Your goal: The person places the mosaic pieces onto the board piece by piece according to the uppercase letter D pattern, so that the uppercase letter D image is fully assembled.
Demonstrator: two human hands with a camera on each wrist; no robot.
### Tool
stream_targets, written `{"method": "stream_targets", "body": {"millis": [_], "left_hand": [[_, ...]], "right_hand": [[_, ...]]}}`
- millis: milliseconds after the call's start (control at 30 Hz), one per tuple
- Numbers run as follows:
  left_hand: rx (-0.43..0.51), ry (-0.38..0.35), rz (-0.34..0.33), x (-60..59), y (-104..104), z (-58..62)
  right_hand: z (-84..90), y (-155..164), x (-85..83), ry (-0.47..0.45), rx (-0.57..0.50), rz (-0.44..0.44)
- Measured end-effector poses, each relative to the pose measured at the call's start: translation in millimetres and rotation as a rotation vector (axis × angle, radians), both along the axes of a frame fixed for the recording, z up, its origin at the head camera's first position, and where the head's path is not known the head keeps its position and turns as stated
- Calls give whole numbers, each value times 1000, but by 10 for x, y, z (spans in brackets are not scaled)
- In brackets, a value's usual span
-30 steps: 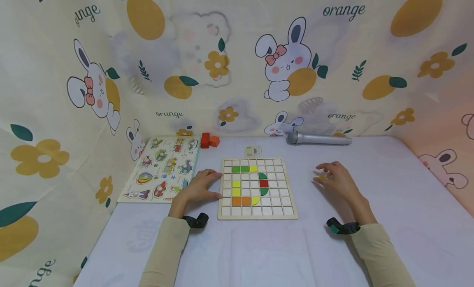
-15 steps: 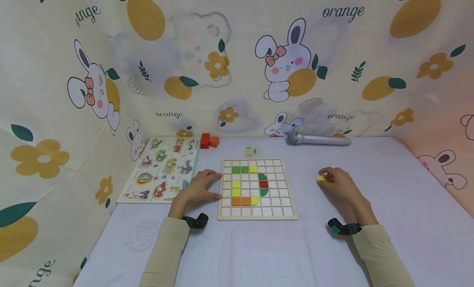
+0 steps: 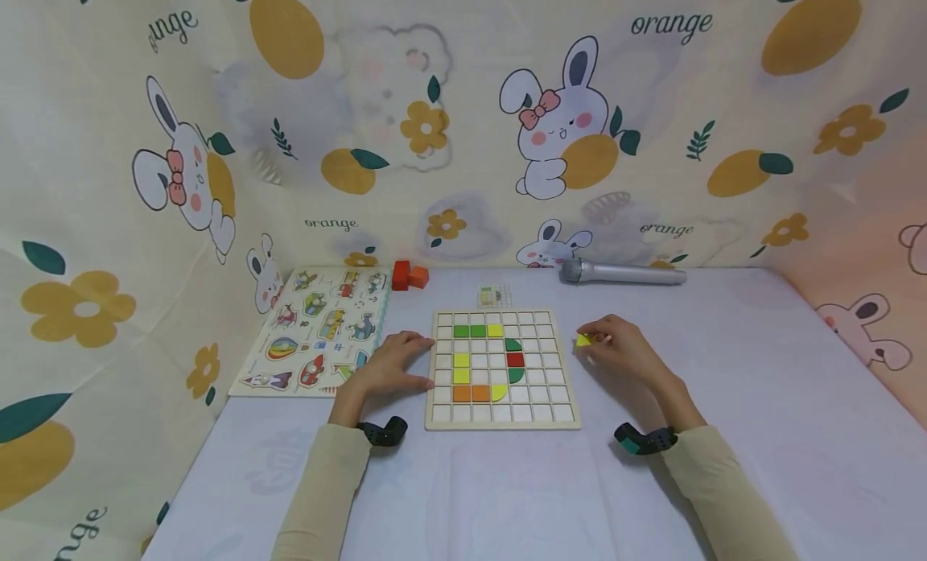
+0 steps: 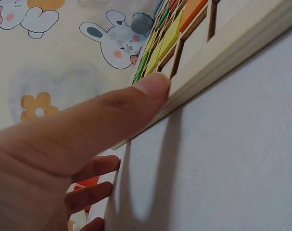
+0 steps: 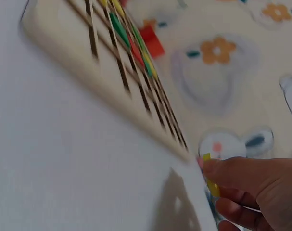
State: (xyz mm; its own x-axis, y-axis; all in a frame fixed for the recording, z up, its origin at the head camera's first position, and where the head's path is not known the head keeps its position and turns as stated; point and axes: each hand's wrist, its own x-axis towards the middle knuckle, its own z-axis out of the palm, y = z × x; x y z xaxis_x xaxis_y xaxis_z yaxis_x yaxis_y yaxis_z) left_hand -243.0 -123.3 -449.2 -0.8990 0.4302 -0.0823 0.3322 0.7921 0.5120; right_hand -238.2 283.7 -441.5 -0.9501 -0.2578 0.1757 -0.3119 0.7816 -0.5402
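A wooden grid board (image 3: 503, 425) lies on the white cloth, its square cells partly filled with green, yellow, orange and red tiles. Some of these tiles, such as the lower green one (image 3: 517, 375), have rounded edges. Along the board's left edge rests my left hand (image 3: 391, 366), thumb and fingers spread apart. In the left wrist view the thumb (image 4: 136, 98) touches the board's side. Just right of the board, my right hand (image 3: 626, 353) pinches a small yellow tile (image 3: 582, 340) between thumb and fingers. The fingers partly cover this tile, so I cannot tell its full shape.
A small printed grid card (image 3: 495, 294) lies just behind the board. Back left are a picture puzzle board (image 3: 297, 352) and red-orange blocks (image 3: 401, 275). A grey microphone (image 3: 626, 271) lies along the back edge, in front of the printed cloth wall (image 3: 463, 102).
My right hand has pinched up the yellow tile from the cloth at the right and carried it left toward the board. The left hand has stayed at the board's edge.
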Motion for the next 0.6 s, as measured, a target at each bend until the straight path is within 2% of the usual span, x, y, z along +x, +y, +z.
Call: {"method": "stream_targets", "body": {"millis": [200, 400, 600], "left_hand": [[4, 7, -9, -9, -8, -15], [-4, 1, -7, -14, -6, -11], [-8, 3, -8, -16, -1, -6]], "right_hand": [[69, -475, -101, -42, -38, 115], [33, -963, -169, 38, -58, 269], [-5, -1379, -183, 105, -103, 322]]}}
